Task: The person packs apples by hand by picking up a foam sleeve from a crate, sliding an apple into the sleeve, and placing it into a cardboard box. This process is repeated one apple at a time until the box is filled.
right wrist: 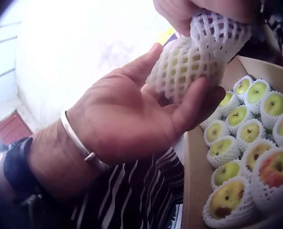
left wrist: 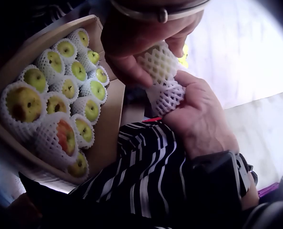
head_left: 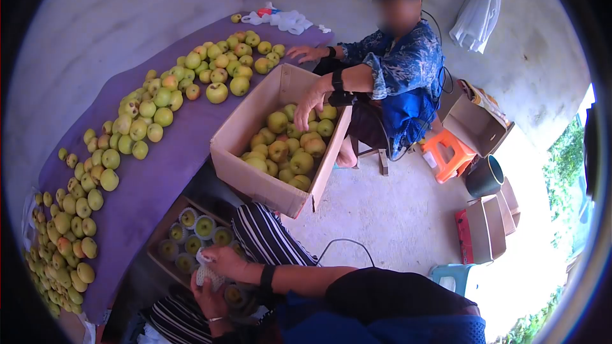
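Note:
My left hand (head_left: 209, 299), with a bracelet at its wrist, holds a green-yellow apple (right wrist: 182, 67) wrapped in a white foam net. Its thumb and fingers lie round the fruit in the right wrist view. My right hand (head_left: 224, 262) pinches the gathered end of the foam net (right wrist: 218, 31). In the left wrist view, both hands meet at the netted apple. Beside them stands a cardboard box (left wrist: 112, 107) with several apples in foam nets, set in rows. One netted apple (left wrist: 23, 105) there has a dark brown patch.
Loose apples (head_left: 137, 129) lie along a purple-covered surface (head_left: 150, 181). Another person (head_left: 408, 64) sits across, one hand over a large carton (head_left: 255, 188) of apples. An orange stool (head_left: 449, 153), a dark bucket (head_left: 484, 177) and cardboard boxes (head_left: 489, 226) stand on the right.

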Available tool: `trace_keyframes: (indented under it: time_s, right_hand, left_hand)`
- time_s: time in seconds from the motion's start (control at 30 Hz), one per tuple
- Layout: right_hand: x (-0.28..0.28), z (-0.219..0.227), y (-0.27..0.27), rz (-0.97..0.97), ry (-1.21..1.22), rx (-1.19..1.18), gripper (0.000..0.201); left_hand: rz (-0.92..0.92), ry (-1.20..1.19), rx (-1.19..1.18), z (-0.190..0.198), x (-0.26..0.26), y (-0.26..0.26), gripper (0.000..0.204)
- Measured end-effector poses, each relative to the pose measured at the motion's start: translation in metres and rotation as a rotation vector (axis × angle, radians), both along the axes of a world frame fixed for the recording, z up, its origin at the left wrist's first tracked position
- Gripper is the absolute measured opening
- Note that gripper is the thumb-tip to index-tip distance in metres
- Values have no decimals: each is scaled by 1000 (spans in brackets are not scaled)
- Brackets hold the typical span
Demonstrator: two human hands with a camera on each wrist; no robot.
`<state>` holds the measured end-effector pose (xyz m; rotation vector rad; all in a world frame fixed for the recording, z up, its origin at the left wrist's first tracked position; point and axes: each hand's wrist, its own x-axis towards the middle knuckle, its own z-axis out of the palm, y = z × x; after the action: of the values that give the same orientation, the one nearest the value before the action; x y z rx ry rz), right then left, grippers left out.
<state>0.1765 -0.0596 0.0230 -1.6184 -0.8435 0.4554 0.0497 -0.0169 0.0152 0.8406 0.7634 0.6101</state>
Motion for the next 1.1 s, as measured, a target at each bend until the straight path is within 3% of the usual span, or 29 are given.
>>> trace_keyframes:
  time_s: [0.03,0.07,0.13,0.3,0.37,0.4,0.47,0.5,0.57,0.63,0.73,0.8,0.83,0.9,0.93,1.0,1.03,1.1]
  right_hand:
    - [0,-4,1,-20,-335,24,21]
    - [-1,-9,0,-15,-326,23,21]
    - [-6,8,-5,88,-428,-293,22]
    - [-15,22,-7,264,-517,64,27]
    - [-21,13,-6,299,-551,76,24]
    - [-23,13,-5,290,-587,62,22]
    - [-27,17,-2,289,-637,71,21]
    - [-28,20,-2,262,-698,65,21]
    - [-31,26,-4,300,-731,49,20]
    - [-36,29,-5,338,-763,44,19]
    - [-37,30,-10,503,-748,221,19]
    - [-33,34,-14,517,-551,290,20]
    - [-31,32,-14,520,-553,290,20]
    - [-25,30,-14,285,-371,225,23]
    - [-23,32,-15,281,-374,218,23]
    - [-20,41,-13,85,-396,106,22]
    - [-19,40,-11,63,-488,102,25]
    - [-19,35,-9,112,-445,122,25]
  left_hand:
    - [-2,3,-1,-4,3,-1,48]
    - [-15,-1,9,-8,5,-1,45]
    - [14,34,-12,0,7,-7,42]
    - [211,1,-223,-6,1,-3,38]
    - [149,31,55,-27,-5,-3,39]
    - [185,45,59,-25,-6,-3,39]
    - [195,-354,-356,-16,-3,-1,37]
    - [206,-357,-350,-9,-4,-1,37]
    - [140,-610,-447,7,-5,0,34]
    - [149,-603,-421,-2,-6,1,31]
    - [197,-545,-434,-15,-13,9,33]
    - [226,-621,-555,-14,-13,12,36]
    - [258,-647,-520,-10,-11,10,35]
    - [225,-665,-512,-7,-11,10,36]
    - [192,-677,-506,-7,-11,9,36]
    - [173,-637,-448,-8,-12,7,37]
    - [157,-594,-381,-8,-12,6,37]
    - [157,-570,-389,-3,-13,3,37]
